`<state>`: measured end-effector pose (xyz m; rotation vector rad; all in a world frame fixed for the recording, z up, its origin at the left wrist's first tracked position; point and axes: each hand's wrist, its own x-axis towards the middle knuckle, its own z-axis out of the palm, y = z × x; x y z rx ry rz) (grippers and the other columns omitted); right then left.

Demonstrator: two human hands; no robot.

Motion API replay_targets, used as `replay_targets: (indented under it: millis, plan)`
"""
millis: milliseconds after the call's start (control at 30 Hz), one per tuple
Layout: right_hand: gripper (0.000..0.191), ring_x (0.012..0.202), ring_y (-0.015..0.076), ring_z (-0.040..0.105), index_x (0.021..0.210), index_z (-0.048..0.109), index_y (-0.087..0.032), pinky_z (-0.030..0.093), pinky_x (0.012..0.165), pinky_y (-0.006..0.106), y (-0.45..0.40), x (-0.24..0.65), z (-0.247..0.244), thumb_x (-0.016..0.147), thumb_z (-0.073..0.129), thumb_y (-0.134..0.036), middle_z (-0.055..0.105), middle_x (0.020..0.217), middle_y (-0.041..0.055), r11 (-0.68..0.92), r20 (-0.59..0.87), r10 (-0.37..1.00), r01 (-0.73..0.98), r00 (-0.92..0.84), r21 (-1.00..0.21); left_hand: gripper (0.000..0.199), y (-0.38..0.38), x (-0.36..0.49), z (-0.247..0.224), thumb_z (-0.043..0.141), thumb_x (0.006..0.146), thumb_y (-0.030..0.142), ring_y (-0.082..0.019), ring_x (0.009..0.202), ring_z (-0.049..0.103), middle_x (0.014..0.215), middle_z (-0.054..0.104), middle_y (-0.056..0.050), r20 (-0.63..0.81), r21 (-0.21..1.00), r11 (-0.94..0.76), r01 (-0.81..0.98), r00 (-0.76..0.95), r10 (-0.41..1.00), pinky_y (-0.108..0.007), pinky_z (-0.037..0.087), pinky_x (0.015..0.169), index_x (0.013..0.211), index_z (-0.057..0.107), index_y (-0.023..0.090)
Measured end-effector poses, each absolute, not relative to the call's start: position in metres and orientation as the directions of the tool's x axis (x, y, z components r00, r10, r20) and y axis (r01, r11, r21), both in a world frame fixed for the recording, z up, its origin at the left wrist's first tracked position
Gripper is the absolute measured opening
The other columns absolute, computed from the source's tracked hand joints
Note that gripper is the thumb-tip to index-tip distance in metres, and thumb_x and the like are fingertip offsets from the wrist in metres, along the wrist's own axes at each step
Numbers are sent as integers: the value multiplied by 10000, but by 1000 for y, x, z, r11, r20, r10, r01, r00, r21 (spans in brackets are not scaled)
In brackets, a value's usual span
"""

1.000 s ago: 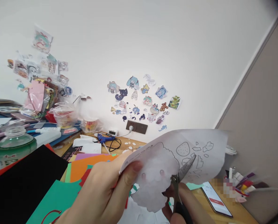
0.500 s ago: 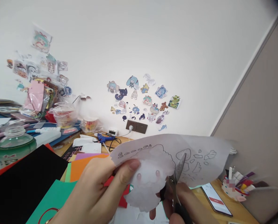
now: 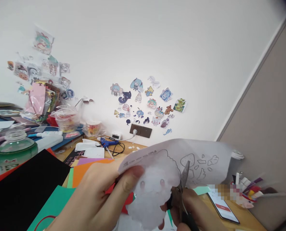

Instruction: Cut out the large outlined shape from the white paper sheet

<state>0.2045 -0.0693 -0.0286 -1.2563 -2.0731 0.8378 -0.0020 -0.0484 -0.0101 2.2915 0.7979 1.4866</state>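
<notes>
My left hand pinches a sheet of white paper between thumb and fingers, holding it up over the desk. Pencil outlines of small shapes cover its right part. A partly cut-out fluffy figure with two pinkish eyes hangs at its lower middle. Low on the right, my right hand grips a pair of scissors with dark handles. The blades lie against the paper along the figure's right outline. Paper and scissors partly hide the right fingers.
Black, green and orange paper lie at left, near a green-labelled jar. A blue glue gun rests behind the paper. On the right are a phone and a pen holder. Stickers dot the wall.
The sheet's right end has drawn slightly leftward, and its left part has tilted. The scissors have shifted a little downward along the outline. Both hands keep their grip.
</notes>
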Motion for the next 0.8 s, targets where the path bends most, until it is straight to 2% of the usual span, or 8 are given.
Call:
replay_targets:
  millis: [200, 400, 600, 800]
  plan:
    - [494, 451, 90, 337, 736, 571, -208, 278, 411, 228, -79, 201, -6, 618, 508, -683, 549, 631, -3, 354, 101, 903, 588, -419, -727, 318, -49, 0, -9, 335, 893, 258, -41, 419, 416, 502, 447, 79, 710, 563, -790, 241, 348, 612, -84, 334, 375, 599, 436, 193]
    - [581, 521, 125, 460, 704, 588, -206, 355, 481, 242, -75, 201, -12, 617, 416, -754, 592, 679, 28, 379, 151, 893, 526, -425, -761, 312, -47, -1, -10, 355, 889, 231, -35, 413, 372, 492, 395, 88, 701, 556, -801, 223, 391, 596, -94, 313, 387, 582, 389, 186]
    - [629, 675, 189, 557, 734, 595, -206, 426, 598, 283, -74, 197, -27, 614, 362, -777, 617, 756, 72, 412, 248, 897, 489, -366, -769, 329, -47, -1, -16, 371, 884, 238, -37, 406, 357, 474, 363, 84, 692, 577, -776, 254, 353, 630, -103, 306, 381, 561, 355, 178]
    - [566, 564, 162, 549, 655, 559, -195, 418, 489, 253, -73, 200, -20, 584, 465, -749, 594, 658, 49, 395, 194, 880, 442, -434, -805, 323, -46, 1, -13, 382, 879, 254, -35, 392, 364, 463, 372, 84, 706, 573, -782, 246, 336, 623, -100, 306, 368, 565, 397, 180]
